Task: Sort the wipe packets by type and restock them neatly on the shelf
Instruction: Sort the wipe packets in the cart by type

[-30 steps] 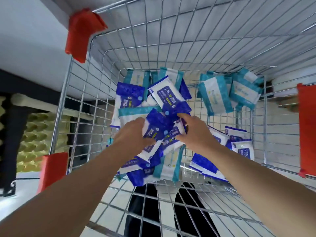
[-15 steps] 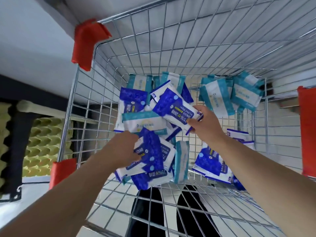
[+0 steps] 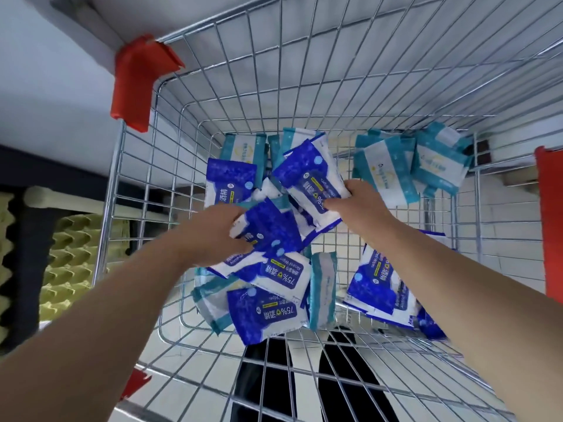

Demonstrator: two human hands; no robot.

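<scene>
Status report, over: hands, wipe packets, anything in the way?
Left hand grips a blue packet in the pile. Right hand holds second blue packet. Teal packets mixed in, all inside the cart. Nothing blocking.

Most fingers of the right hand (image 3: 356, 205) are hidden beneath the blue alcohol wipe packet (image 3: 310, 178) it grips. The left hand (image 3: 213, 236) pinches a second blue packet (image 3: 268, 229), whose label is blurred. Teal packets (image 3: 213, 296) in the near pile lie mostly buried under blue ones. The right forearm (image 3: 457, 300) covers part of the near-right blue packets (image 3: 380, 287). The red corner guard (image 3: 550, 220) is cut by the right edge, the yellow foam (image 3: 70, 257) by the left. Print on the far teal packets (image 3: 387, 172) is too blurred to read
</scene>
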